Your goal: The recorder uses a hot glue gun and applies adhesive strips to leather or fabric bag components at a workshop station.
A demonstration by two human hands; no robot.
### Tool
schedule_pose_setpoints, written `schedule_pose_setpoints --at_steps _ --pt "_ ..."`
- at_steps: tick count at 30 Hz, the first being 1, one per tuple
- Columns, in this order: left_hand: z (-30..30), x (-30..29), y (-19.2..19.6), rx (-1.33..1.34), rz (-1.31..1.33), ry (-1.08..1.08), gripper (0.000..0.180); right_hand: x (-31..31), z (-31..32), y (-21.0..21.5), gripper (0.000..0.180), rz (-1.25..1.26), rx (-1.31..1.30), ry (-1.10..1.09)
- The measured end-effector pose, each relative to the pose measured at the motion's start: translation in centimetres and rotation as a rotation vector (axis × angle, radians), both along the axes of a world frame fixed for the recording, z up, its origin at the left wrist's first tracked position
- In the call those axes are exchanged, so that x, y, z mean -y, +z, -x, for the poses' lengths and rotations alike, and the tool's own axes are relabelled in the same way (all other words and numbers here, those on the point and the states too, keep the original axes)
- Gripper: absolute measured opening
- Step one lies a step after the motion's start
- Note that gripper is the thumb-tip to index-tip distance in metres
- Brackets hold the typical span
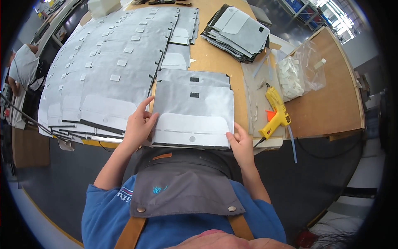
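A flat silvery-grey panel (195, 106) with a paler rounded pocket and a dark square patch lies at the table's front edge. Another grey panel (174, 76) shows just behind it, bearing a similar patch. My left hand (139, 126) is at the front panel's left edge, thumb touching it and index finger stretched forward. At the right edge, my right hand (241, 145) pinches the panel near its front corner, thumb on top. Rows of overlapping grey panels (103, 62) with small white tabs spread over the left of the table.
Right of the panel, a yellow glue gun (275, 112) rests with its cord near the table edge. A clear bag of white pieces (291, 79) lies beyond it, by clear glue sticks (269, 64). A panel stack (236, 33) stands at the back. A person (25, 68) is at far left.
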State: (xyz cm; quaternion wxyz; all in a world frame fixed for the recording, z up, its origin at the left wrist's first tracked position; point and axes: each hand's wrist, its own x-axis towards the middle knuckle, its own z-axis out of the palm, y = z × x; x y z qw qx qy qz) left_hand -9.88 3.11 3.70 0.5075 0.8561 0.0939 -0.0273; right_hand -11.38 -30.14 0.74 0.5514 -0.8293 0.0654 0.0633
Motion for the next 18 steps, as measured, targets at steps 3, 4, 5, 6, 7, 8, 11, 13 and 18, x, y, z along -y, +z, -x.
schedule_pose_setpoints --at_steps 3,4,5,6,7,8,11,13,18 --pt "0.4 0.0 0.0 0.066 -0.119 0.04 0.046 0.5 -0.3 1.5 0.046 0.467 0.298 -0.082" --pt "0.5 0.1 -0.2 0.169 -0.242 0.08 0.041 0.9 -1.0 2.2 0.046 0.471 0.304 -0.088" --pt "0.5 0.1 -0.4 0.272 -0.362 0.122 0.036 1.5 -2.3 3.0 0.044 0.52 0.385 -0.105" --pt "0.3 0.1 -0.6 0.279 -0.356 0.113 0.036 2.0 -3.4 3.8 0.042 0.571 0.463 -0.128" --pt "0.0 0.0 -0.8 0.337 -0.359 0.093 0.033 2.2 -5.0 4.7 0.04 0.658 0.573 -0.1" --pt "-0.2 0.0 -1.1 0.394 -0.361 0.076 0.03 1.7 -6.9 5.7 0.04 0.664 0.576 -0.105" --pt "-0.5 -0.3 -3.1 0.52 -0.336 0.033 0.026 0.1 -14.3 8.4 0.044 0.823 0.823 -0.036" --pt "-0.6 -0.3 -3.2 0.492 -0.308 -0.003 0.022 -0.2 -20.1 8.2 0.051 0.956 0.915 -0.014" --pt "-0.7 -1.0 -3.6 0.492 -0.237 0.034 0.019 -3.2 -30.9 6.4 0.066 1.081 1.0 0.073"
